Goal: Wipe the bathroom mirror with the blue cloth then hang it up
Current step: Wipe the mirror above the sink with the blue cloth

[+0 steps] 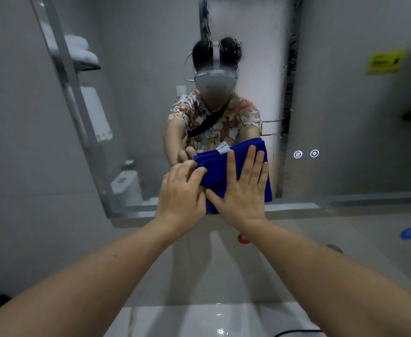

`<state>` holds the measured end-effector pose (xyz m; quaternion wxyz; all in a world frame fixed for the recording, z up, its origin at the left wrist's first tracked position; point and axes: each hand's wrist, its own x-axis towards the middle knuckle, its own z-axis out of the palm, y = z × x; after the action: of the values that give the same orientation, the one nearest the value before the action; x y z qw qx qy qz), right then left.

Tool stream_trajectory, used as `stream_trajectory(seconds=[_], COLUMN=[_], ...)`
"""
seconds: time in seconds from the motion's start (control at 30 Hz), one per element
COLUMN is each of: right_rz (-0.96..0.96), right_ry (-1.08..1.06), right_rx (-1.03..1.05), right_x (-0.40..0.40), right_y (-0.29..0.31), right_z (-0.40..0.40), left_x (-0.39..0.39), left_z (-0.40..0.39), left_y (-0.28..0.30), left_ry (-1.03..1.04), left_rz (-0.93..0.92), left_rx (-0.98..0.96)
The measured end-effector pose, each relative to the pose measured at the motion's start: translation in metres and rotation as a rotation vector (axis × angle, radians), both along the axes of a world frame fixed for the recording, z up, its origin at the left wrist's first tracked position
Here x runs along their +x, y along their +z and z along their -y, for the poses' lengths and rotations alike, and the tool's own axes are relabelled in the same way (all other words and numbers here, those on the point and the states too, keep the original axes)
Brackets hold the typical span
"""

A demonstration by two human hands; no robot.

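Right hand (242, 190) is pressing flat, left hand (182, 190) pinching the folded blue microfibre cloth (220, 170) against the wet wall mirror (333, 117); loosening risks dropping it.

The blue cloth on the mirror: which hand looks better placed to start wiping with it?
Probably the right hand: it lies flat, fingers spread, across the middle of the blue cloth, pressing it to the mirror. The left hand only pinches the cloth's left edge.
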<state>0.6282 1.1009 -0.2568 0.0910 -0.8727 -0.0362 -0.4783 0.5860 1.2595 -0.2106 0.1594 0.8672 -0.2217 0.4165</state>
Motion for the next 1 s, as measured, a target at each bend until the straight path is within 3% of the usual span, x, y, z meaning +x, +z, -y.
stream_trajectory(seconds=[0.4,1.0], right_rz=[0.124,0.221], right_ry=[-0.07,-0.083], right_rx=[0.047,0.053], right_x=[0.009,0.023], right_y=[0.105,0.212], right_z=[0.013,-0.008], left_x=[0.006,0.023], left_z=[0.002,-0.015], left_y=[0.076,0.183], left_ry=[-0.013,0.002], left_rz=[0.119,0.309], left_rx=[-0.021,-0.031])
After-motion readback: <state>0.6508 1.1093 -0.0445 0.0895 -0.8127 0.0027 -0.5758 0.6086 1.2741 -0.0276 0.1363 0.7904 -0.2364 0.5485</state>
